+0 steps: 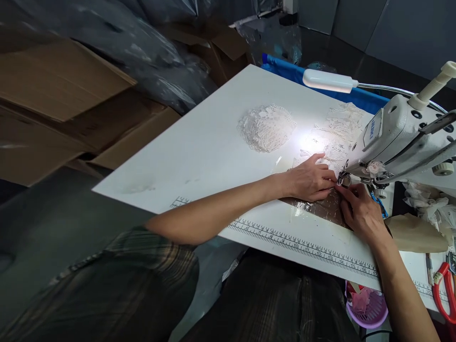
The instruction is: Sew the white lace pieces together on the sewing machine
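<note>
My left hand (309, 179) lies palm down beside the presser foot (344, 179) of a white sewing machine (395, 133), its fingers bent over the edge of a white lace piece (335, 152). From the other side, my right hand (363, 211) reaches in with its fingers drawn together close to the needle; what they pinch is hidden. Beneath both hands is a brown, shiny taped patch (320, 209) on the white table (199, 161). Further left, a heap of white lace (266, 127) rests on the tabletop.
A lamp (329, 80) lights the lace. Printed rulers (302, 247) run along the front edge. At right are red-handled scissors (441, 289), white gathered fabric (429, 204) and an olive-brown piece (415, 232). A purple basket (368, 311) stands below; cardboard boxes (60, 80) are at left.
</note>
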### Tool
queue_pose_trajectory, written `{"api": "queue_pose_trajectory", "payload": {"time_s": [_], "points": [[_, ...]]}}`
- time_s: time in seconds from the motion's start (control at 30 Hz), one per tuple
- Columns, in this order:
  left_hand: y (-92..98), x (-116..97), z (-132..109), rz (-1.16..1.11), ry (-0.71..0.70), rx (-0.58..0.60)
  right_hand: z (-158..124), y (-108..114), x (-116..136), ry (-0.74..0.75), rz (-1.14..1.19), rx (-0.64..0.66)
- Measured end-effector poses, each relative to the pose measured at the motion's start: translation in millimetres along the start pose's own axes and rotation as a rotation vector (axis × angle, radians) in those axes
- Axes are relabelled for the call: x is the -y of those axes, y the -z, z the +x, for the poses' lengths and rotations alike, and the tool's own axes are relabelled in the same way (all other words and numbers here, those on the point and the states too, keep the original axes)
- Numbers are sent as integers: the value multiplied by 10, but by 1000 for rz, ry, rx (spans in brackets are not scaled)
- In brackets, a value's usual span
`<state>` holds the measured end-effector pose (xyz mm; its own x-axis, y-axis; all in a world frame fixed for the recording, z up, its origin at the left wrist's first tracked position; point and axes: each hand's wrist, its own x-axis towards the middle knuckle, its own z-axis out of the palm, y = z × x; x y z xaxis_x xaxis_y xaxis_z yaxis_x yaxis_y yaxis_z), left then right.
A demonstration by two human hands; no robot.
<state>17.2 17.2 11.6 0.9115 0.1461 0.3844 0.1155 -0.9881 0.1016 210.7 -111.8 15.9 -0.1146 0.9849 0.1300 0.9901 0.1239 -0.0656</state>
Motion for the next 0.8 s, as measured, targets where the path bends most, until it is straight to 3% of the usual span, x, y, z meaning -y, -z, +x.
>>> {"api": "queue_pose_trajectory", "payload": {"time_s": [0.3, 0.43, 0.67, 0.8], "points": [[40, 14, 12, 83, -40, 72, 40, 113, 103, -33, -55, 113], [39, 17, 4, 108, -44, 49, 28, 123, 122, -30, -5, 96], [52, 16, 21, 151, -15, 95, -18, 205, -84, -68, 331, 20], [69, 14, 30, 159, -7, 125, 43, 275, -302, -199, 575, 77]]}}
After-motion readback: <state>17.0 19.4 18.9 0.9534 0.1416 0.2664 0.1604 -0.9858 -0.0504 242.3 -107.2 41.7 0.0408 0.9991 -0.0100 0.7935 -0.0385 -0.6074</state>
